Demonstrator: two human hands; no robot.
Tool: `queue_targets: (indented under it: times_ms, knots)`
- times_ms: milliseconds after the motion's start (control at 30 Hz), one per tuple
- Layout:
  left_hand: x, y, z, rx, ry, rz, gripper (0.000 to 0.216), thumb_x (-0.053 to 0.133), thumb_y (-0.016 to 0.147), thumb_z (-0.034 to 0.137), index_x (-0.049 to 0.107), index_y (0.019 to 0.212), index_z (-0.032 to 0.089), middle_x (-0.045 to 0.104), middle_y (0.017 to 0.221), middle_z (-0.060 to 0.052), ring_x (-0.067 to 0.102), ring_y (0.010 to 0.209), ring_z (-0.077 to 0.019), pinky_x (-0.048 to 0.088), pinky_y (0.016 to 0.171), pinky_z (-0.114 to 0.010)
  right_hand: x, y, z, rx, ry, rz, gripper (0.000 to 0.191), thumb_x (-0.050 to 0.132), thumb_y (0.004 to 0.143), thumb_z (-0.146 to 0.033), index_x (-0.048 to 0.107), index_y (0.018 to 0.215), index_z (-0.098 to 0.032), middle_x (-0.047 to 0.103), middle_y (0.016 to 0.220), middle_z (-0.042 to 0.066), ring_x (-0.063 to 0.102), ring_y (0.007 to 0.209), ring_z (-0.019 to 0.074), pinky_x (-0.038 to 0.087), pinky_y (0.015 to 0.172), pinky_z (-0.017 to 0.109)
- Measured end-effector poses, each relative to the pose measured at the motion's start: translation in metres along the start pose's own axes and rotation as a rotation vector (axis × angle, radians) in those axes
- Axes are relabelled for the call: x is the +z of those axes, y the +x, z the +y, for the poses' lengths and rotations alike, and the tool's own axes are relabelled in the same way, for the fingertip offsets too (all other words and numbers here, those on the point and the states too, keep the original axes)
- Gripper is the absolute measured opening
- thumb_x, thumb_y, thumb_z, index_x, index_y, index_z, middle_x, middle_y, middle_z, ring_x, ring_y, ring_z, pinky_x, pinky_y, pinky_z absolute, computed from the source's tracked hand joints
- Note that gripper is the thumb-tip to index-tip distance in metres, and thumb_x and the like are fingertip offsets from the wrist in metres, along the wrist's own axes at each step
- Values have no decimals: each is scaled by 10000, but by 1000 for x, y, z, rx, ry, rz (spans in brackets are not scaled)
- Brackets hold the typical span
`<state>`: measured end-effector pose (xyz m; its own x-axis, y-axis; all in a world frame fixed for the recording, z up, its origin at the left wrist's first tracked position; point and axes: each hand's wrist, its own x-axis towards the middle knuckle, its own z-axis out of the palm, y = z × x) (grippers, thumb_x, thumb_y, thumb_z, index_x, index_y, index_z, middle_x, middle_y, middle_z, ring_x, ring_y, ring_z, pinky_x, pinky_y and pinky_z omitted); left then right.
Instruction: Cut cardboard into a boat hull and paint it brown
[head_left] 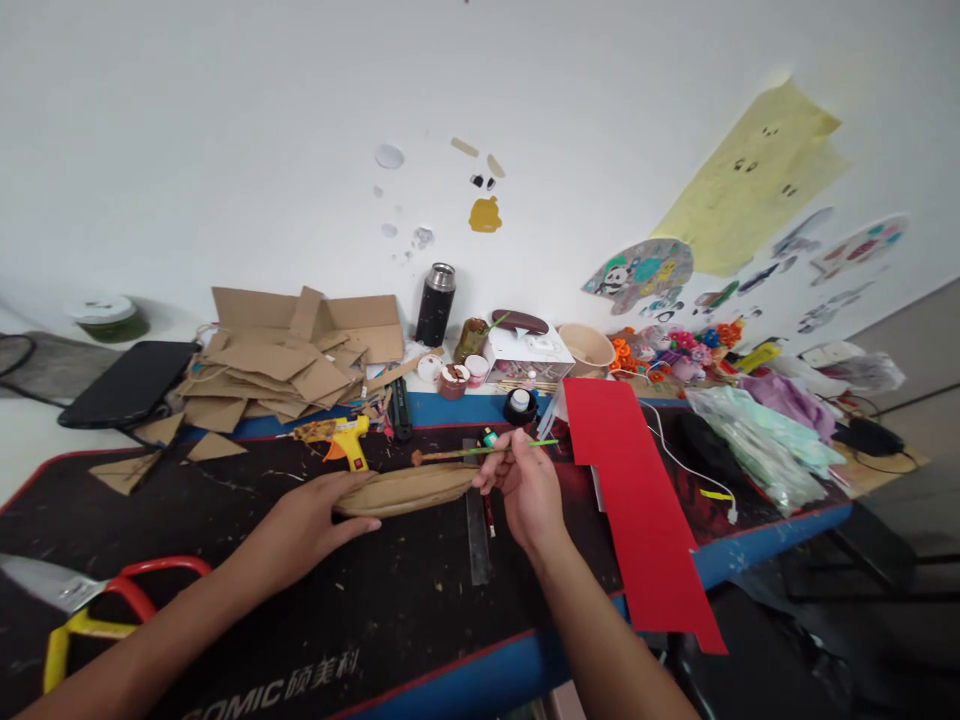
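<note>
My left hand (330,515) grips the left end of a long, narrow cardboard piece (412,490) with pointed ends and a folded edge. Between the fingers of my right hand (529,490) is a paintbrush (457,454) with a green handle. Its bristles point left, look brown, and hover over or near the cardboard's upper edge; whether they touch I cannot tell. Some fingers of my right hand are by the cardboard's right end. Just behind the cardboard lies a yellow glue gun (347,443).
Cardboard scraps (277,365) are heaped at the back left. An open brown paint jar (453,380) and a black flask (436,305) stand behind. Large scissors (90,600) lie at the left front. A red sheet (637,500) overhangs the table's front edge at right.
</note>
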<state>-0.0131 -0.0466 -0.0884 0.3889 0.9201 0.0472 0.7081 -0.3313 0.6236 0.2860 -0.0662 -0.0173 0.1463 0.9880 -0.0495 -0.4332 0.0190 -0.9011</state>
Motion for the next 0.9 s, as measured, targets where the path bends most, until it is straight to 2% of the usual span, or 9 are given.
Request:
queue_targets:
  times_ms: [233,467,633,900]
  knots:
    - [2,-3,5,-40,-28,14,581,759,848,565,788,1333,245,808,1344,-96,770,1216,-344,568,1119,-432,-8,-18,16,10,-143,-24,493,749,951,-671,673,879,-189,733,609,11,728,524,163,531,489,208]
    - [1,-2,8,-57,-51,9,595,760,843,585,787,1330,243,813,1333,-91,776,1204,-337,577,1103,-417,11,-24,28,4,-205,-97,523,704,965,-705,683,903,-186,749,663,18,752,562,163,553,505,215]
    - [5,-5,5,-50,-47,50,591,751,859,605,791,1326,246,824,1307,-96,788,1174,-332,589,1082,-412,20,-23,39,-21,-295,-136,525,650,997,-710,693,918,-192,764,693,34,755,583,164,554,509,219]
    - [6,-5,3,-51,-28,41,630,732,859,660,793,1341,260,822,1311,-89,786,1168,-336,587,1078,-406,2,-23,40,-94,-433,-121,515,593,1038,-681,736,945,-195,780,753,58,773,647,181,578,542,243]
